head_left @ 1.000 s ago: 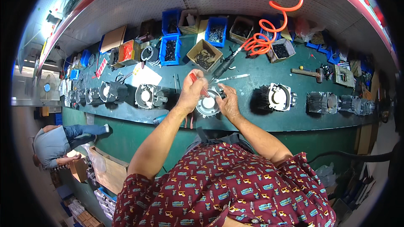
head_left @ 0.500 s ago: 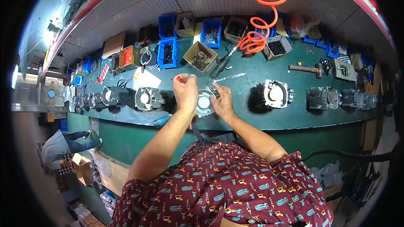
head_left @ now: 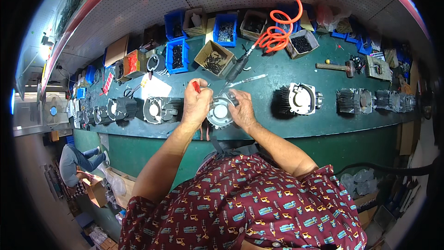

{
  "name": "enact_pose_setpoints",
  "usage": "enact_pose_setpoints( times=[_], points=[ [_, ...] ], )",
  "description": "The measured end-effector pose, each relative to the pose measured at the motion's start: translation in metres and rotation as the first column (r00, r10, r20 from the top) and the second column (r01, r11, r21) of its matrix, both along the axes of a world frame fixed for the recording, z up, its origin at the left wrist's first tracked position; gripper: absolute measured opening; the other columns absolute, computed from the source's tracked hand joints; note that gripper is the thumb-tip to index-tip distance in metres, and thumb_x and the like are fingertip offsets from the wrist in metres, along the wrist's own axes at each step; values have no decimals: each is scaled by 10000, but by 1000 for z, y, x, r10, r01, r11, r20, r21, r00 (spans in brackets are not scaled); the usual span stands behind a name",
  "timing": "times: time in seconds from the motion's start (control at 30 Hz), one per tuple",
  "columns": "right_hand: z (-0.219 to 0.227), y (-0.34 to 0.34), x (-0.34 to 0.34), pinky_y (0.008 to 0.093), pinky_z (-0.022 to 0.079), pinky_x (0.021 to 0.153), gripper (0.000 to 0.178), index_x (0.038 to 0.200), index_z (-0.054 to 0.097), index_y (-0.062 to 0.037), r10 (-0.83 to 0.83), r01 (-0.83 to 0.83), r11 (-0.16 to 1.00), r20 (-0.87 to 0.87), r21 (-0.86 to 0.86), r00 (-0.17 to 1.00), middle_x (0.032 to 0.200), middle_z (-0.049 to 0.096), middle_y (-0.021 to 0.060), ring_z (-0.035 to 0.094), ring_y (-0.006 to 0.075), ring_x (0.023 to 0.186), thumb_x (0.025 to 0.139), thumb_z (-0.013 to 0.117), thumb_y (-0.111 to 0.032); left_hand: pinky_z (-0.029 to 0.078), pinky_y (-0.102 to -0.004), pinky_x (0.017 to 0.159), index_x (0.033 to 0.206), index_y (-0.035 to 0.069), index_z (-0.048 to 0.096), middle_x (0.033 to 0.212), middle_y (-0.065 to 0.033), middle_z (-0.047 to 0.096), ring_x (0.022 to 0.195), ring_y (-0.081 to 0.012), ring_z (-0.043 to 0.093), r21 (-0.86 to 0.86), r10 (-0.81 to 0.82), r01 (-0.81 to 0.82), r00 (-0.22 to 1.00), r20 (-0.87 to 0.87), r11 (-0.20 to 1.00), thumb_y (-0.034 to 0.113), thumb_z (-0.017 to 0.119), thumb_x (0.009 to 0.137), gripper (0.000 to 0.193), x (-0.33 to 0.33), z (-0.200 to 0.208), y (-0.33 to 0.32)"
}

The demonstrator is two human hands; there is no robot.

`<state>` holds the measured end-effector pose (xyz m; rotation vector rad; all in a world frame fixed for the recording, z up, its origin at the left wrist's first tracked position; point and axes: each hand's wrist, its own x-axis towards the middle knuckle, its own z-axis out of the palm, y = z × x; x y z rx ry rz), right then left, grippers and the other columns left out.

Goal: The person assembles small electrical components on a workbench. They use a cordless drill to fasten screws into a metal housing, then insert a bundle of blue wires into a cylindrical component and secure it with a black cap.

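My left hand [head_left: 197, 104] is closed in a fist around a small red object [head_left: 196, 86]; most of it is hidden by the fingers, so its kind is unclear. The fist touches or nearly touches the left side of a grey metal engine casting [head_left: 221, 111] with a round pale middle. On the casting's right side, my right hand [head_left: 242, 108] grips the rim with bent fingers. Just behind it lies a dark air-powered screwdriver [head_left: 237, 69], joined to a coiled orange hose [head_left: 274, 41]. A thin silvery strip [head_left: 248, 80] lies near its tip.
Finned engine cylinders stand along the green bench, including one at left [head_left: 155, 110] and one at right [head_left: 303, 99]. Behind are a cardboard box of dark parts [head_left: 214, 59], blue bins [head_left: 177, 55] and a hammer [head_left: 335, 66]. A person [head_left: 78, 162] bends at far left.
The view has shifted slightly. My left fist has tilted, showing the red object more upright, and sits lower beside the casting. My right hand keeps its hold.
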<state>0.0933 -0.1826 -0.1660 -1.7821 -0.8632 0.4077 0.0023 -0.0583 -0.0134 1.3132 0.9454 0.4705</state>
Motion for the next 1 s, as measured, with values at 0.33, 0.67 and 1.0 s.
enact_pose_setpoints(
  times=[0.33, 0.67, 1.0],
  points=[
    [4, 0, -1, 418, 439, 1066, 507, 1251, 660, -37, 1, -1, 999, -7, -42, 1000, 1216, 670, 176, 561, 359, 1187, 746, 702, -50, 364, -244, 542, 1007, 48, 510, 740, 38, 484, 627, -49, 442, 1, -273, 273, 962, 12, 962, 24, 575, 875, 149, -10, -7, 23],
    [1, 2, -7, 427, 436, 1064, 549, 1276, 638, -52, 4, -4, 1000, 15, 1, 1000, 1205, 659, 187, 544, 373, 1183, 735, 729, -36, 375, -256, 521, 966, 66, 506, 754, 21, 504, 611, -66, 454, 137, -602, 609, 793, -92, 781, 25, 580, 851, 143, -12, 3, 45],
    [-12, -1, -12, 449, 431, 1080, 514, 1296, 634, -69, -72, 74, 997, 78, -24, 994, 1220, 647, 208, 543, 389, 1213, 787, 698, -111, 406, -251, 593, 971, 59, 524, 765, 13, 470, 615, -83, 437, 0, -151, 153, 972, 180, 988, 0, 555, 838, 149, 1, 0, 19]
  ],
)
